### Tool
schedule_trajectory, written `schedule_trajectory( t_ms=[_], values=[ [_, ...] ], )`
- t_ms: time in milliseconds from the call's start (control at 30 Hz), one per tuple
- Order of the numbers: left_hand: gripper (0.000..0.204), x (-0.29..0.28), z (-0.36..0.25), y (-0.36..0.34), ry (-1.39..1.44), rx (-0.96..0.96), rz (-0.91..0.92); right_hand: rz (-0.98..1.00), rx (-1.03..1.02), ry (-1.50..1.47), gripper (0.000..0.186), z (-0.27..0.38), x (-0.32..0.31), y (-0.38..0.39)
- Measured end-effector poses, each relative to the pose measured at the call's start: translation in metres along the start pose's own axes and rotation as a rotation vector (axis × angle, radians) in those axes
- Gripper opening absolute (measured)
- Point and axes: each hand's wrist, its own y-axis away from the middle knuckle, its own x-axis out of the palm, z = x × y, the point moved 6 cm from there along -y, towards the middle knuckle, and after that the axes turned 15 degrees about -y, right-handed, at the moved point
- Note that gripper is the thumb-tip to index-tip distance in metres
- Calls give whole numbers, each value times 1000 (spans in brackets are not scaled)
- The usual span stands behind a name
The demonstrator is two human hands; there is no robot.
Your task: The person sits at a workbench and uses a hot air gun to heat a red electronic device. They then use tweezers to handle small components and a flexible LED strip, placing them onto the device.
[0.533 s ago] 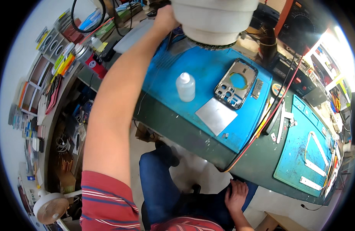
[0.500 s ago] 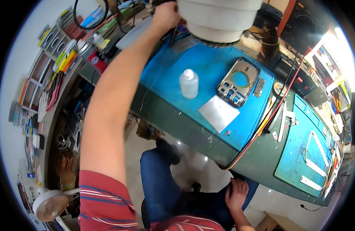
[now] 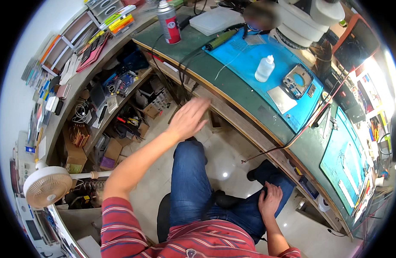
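Observation:
My left hand (image 3: 187,118) is in the air over my left knee, below the desk's front edge, fingers extended and slightly blurred, holding nothing. My right hand (image 3: 271,196) rests on my right thigh (image 3: 254,206) with loosely bent, parted fingers. On the blue mat (image 3: 234,64) on the green desk (image 3: 191,64) stand a white-capped clear bottle (image 3: 264,70), a metal phone frame (image 3: 296,81) and a silver plate (image 3: 282,99). A white microscope body (image 3: 305,23) is above the mat. A red-and-silver spray can (image 3: 169,23) and a translucent plastic box (image 3: 215,21) sit at the desk's back left.
At left are a curved shelf (image 3: 56,129) with tools and boxes, a cluttered lower shelf (image 3: 108,99) and a white fan (image 3: 47,187). Cables (image 3: 266,151) hang over the desk's edge. A second mat (image 3: 335,146) lies at the right.
My left hand has left the far side of the mat by the microscope and dropped toward me, below the desk edge. The view has shifted too. My right hand stays on my thigh.

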Motion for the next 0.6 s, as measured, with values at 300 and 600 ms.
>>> schedule_trajectory(
  t_ms=[300, 600],
  values=[
    [59, 108, 56, -87, -360, -424, 388, -51, 53, -1, 45, -9, -7, 18],
    [45, 94, 68, -89, -142, -579, 278, -130, 20, -62, 44, -12, -15, 21]
  ],
)
